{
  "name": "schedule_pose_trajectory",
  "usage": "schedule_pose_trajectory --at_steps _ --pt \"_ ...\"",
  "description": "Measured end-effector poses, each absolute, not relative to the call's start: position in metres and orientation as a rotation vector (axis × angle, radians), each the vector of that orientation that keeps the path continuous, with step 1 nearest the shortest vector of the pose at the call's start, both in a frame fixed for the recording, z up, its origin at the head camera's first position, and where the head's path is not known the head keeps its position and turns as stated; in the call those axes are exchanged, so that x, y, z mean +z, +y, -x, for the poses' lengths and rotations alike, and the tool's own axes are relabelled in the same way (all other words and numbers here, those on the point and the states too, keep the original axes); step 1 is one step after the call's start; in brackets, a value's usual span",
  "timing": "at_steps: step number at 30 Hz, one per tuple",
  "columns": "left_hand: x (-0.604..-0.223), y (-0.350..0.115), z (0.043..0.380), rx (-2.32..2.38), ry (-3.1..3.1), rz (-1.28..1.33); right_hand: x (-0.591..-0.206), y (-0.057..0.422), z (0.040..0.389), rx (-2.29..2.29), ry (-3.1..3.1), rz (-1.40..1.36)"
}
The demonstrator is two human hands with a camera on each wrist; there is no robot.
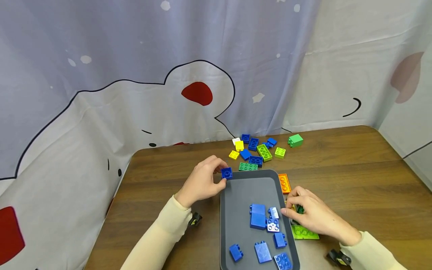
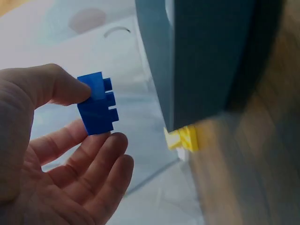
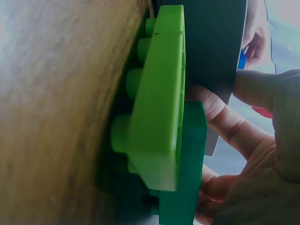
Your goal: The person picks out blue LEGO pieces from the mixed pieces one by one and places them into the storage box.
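My left hand (image 1: pixel 202 182) pinches a blue brick (image 1: pixel 227 173) between thumb and fingers at the far left corner of the grey tray (image 1: pixel 236 210). Studs of that blue brick (image 2: pixel 96 105) point sideways in the left wrist view. At the tray's right side, my right hand (image 1: pixel 312 213) holds the rim, thumb at the top edge and index finger at the outer wall. Several blue bricks (image 1: pixel 258 216) lie in the tray's near right part. Beneath the right hand are a lime brick (image 1: pixel 305 232) and a dark green brick (image 3: pixel 192 159), partly hidden.
Beyond the tray lies a loose group of bricks: blue (image 1: pixel 255 161), yellow (image 1: pixel 234 155), lime (image 1: pixel 264 153), green (image 1: pixel 248 166) and white. An orange brick (image 1: pixel 284 183) sits against the tray's right side. A curtain (image 1: pixel 168 123) hangs behind the wooden table (image 1: pixel 364 180).
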State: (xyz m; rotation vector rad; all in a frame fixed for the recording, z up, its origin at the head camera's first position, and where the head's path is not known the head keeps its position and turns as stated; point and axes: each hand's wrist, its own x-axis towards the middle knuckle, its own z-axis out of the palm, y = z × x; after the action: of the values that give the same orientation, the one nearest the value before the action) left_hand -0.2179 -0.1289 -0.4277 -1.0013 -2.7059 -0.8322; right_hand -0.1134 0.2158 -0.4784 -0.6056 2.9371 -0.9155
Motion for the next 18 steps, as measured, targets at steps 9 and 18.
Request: schedule_pose_trajectory --at_steps 9,18 --pt "-0.420 -0.111 0.183 -0.795 -2.736 1.146 -0.480 0.215 0.111 -0.888 2.959 0.609" --pt "-0.421 -0.104 0.161 -0.715 -2.794 1.269 -0.480 0.215 0.111 -0.871 2.953 0.633"
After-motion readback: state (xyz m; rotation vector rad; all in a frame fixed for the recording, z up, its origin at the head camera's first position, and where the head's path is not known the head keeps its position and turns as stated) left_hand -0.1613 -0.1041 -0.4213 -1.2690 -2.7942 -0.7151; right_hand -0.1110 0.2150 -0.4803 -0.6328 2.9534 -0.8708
